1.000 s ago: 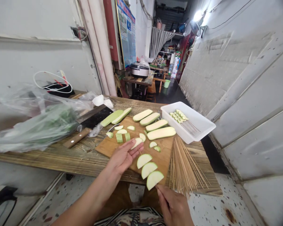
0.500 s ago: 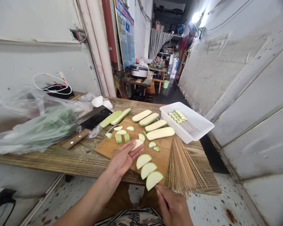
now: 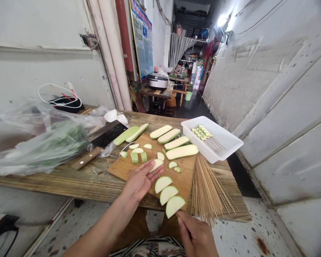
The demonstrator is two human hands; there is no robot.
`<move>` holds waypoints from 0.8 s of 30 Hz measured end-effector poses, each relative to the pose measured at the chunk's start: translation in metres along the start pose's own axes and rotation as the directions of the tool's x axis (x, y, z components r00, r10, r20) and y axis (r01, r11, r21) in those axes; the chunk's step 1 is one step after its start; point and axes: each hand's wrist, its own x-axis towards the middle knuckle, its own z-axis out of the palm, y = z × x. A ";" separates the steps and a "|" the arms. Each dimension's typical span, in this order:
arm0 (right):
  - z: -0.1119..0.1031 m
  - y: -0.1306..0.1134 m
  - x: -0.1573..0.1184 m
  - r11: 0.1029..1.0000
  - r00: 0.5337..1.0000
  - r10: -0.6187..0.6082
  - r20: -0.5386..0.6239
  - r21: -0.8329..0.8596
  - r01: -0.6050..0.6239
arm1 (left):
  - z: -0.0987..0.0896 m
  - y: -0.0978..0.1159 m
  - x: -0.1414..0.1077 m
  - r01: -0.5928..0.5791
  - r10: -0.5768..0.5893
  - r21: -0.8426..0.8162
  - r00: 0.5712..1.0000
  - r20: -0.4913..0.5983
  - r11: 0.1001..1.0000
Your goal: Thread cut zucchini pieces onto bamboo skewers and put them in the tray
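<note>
Wooden table, right hand still gripping skewered squash, left hand beside

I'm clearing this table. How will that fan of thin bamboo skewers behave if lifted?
These thin pale bamboo skewers should feel light. Nothing visibly binds them, so they may scatter. Their tips seem to overhang the weathered wooden table, so a push could drop some.

The view is taken from the person's head and aimed forward and down. The left hand and right hand are seen close up at the bottom of the frame, with the wooden table just beyond them and a long narrow corridor far ahead.
</note>
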 end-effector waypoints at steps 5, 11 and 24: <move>0.000 -0.001 0.000 1.000 1.000 -0.016 -0.017 -0.004 0.016 | 0.000 -0.001 -0.001 -0.001 0.001 -0.006 1.000 0.005 1.000; 0.002 -0.001 0.000 1.000 0.999 -0.006 -0.035 -0.017 0.005 | 0.002 -0.005 -0.001 -0.001 0.002 -0.013 1.000 0.020 1.000; 0.003 -0.004 0.001 0.999 1.000 0.022 0.008 -0.037 -0.022 | 0.003 -0.008 -0.005 0.002 -0.003 0.022 1.000 0.021 1.000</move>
